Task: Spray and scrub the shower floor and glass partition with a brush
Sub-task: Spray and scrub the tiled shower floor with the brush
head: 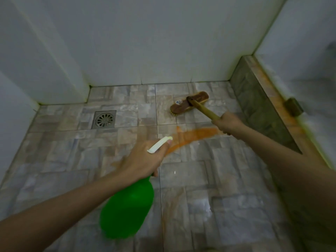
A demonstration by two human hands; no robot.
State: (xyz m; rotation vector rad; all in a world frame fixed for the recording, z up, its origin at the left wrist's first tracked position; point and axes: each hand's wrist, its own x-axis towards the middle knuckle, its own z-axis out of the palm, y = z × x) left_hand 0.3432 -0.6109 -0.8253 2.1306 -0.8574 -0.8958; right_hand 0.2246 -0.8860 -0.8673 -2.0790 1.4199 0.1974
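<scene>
Because the camera looks down from the head, the tiled shower floor fills most of the view, glossy toward its near edge. Floor scrubbing seems to be the step in hand, and the glass looks not yet begun. A pale panel along the floor's right edge, probably the glass partition, stands on a raised stone curb.

A green spray bottle hangs over the floor's near middle. The left hand holds its neck, fingers wrapped round it, with 1 fingertip beside the white spray head, which aims toward an orange streak mid-floor. A long-handled brush rests bristles down near the far right corner, and the right hand has its fingers clamped round the wooden handle.

To scrub well, draw the brush back across the streak in firm, overlapping strokes, bristles flat, spraying ahead of it rather than onto the handle.

Open room lies toward the left and near edges. The far wall and the curb hem the brush head closely, so short strokes suit there. A round-grated drain sits near the far left corner, well apart from the brush.
</scene>
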